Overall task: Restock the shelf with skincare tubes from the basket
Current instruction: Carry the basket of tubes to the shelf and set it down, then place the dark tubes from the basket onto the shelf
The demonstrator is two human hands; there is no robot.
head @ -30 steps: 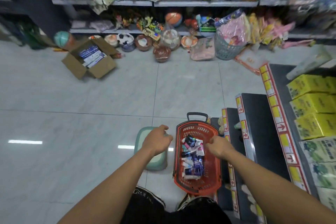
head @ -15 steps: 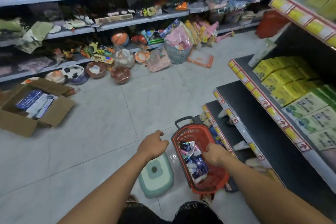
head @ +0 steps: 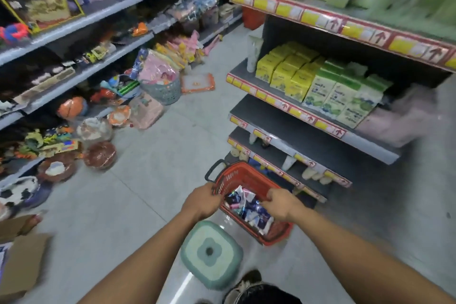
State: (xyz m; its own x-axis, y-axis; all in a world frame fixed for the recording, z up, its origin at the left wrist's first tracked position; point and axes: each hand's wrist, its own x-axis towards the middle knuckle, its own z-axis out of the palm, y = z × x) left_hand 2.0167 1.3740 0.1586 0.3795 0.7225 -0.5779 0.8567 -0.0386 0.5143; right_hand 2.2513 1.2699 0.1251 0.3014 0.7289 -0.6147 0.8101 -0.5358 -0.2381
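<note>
Red plastic basket [head: 274,236] on the floor [head: 153,195], directly under both hands, loaded with a jumble of skincare tubes [head: 246,205] in white, blue and pink. Left hand [head: 202,201] curls its fingers over the basket's near-left rim, gripping it. Right hand [head: 281,205] reaches down among the tubes, fingers bent; whether it has one pinched I cannot tell, the picture is blurred there. Black handle [head: 212,169] sticks out at the basket's far end, beyond the left hand. Shelf [head: 308,138] stands just right of the hands, its lower tiers mostly bare, a few pale tubes along the edges; yellow and green boxes [head: 318,81] sit higher up. Green-and-white stool [head: 209,253] below the left wrist, beside the basket.
</note>
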